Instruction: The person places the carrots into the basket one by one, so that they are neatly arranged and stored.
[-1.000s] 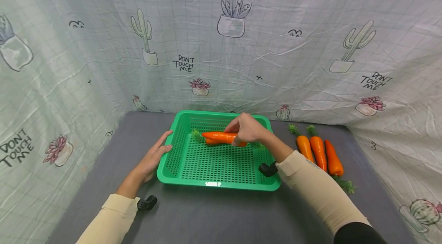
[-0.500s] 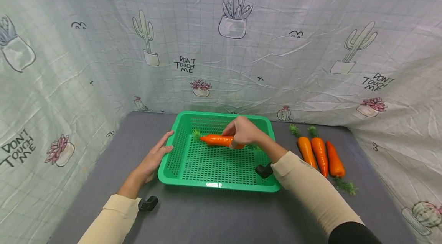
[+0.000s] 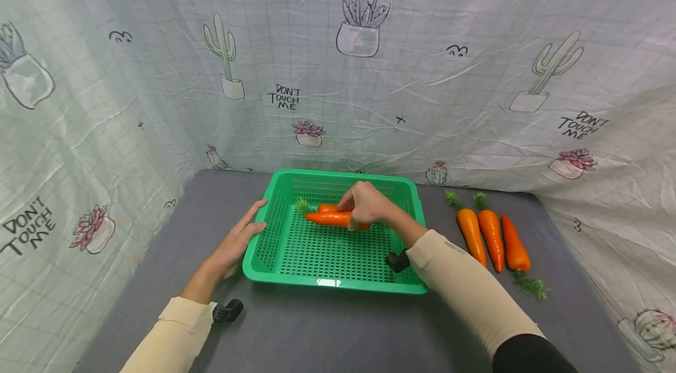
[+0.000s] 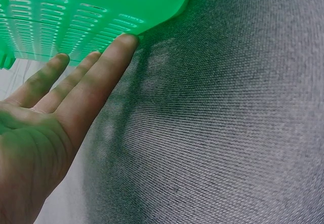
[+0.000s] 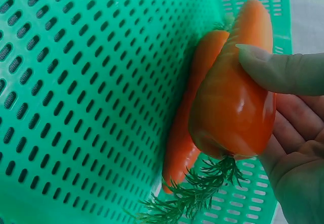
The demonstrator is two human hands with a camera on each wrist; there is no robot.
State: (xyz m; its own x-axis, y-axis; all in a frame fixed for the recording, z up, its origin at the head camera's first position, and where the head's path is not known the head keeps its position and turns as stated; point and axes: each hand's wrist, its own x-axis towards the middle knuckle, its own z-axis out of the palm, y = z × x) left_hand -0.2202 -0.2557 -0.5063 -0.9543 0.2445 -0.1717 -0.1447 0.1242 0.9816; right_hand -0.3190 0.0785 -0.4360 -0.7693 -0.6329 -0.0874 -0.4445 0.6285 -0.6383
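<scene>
My right hand [image 3: 365, 204] grips an orange carrot [image 3: 328, 219] with leafy green at its thick end, low inside the green basket [image 3: 338, 286]. In the right wrist view, the thumb lies across the held carrot [image 5: 238, 107] and the fingers are behind it. A second carrot [image 5: 179, 138] lies on the basket floor just beyond it, partly hidden by the held one. My left hand [image 3: 239, 242] is at the basket's left side, its fingers straight. In the left wrist view, the fingertips [image 4: 126, 41] meet the perforated wall of the basket [image 4: 101, 1].
Three more carrots lie on the grey table [image 3: 317, 332] right of the basket: two [image 3: 470, 232] [image 3: 491, 238] with leaves toward the back, one [image 3: 514, 244] with leaves toward the front. A patterned curtain [image 3: 338, 97] hangs behind and at both sides.
My right hand has moved the held carrot down and slightly toward me in the basket, so the carrot behind it shows at the back. The left hand has stayed at the basket's side.
</scene>
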